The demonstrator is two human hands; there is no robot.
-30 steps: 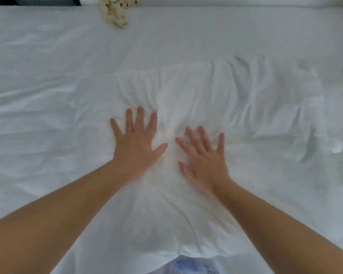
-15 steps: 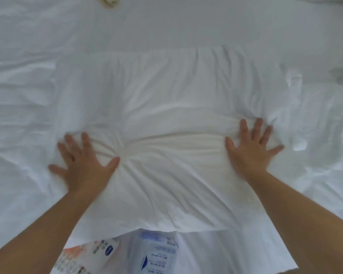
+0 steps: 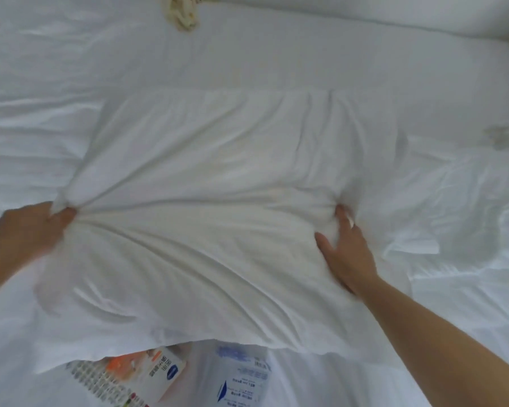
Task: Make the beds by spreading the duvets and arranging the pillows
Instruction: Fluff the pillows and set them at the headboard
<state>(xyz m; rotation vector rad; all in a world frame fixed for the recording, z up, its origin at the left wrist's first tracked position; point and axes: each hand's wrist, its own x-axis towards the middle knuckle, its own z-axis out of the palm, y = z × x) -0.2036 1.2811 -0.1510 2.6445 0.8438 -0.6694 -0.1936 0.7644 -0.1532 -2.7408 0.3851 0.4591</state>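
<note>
A white pillow [image 3: 212,207] lies across the middle of the bed on the white duvet [image 3: 276,60]. My left hand [image 3: 27,230] grips the pillow's left edge, bunching the cover into a tight gather at its fingers. My right hand [image 3: 347,251] holds the pillow's right side, fingers curled into the fabric and thumb pressed on top. Creases run across the pillow between the two hands. The left hand is blurred.
A printed box [image 3: 130,377] and a white packet with blue print [image 3: 241,377] lie at the near edge, partly under the pillow. A crumpled beige cloth [image 3: 180,13] sits at the far edge. Rumpled white bedding [image 3: 453,201] lies to the right.
Both hands slid outward from the pillow's middle to its two sides, then went from flat pressing to gripping the fabric. The pillow now looks lifted toward me.
</note>
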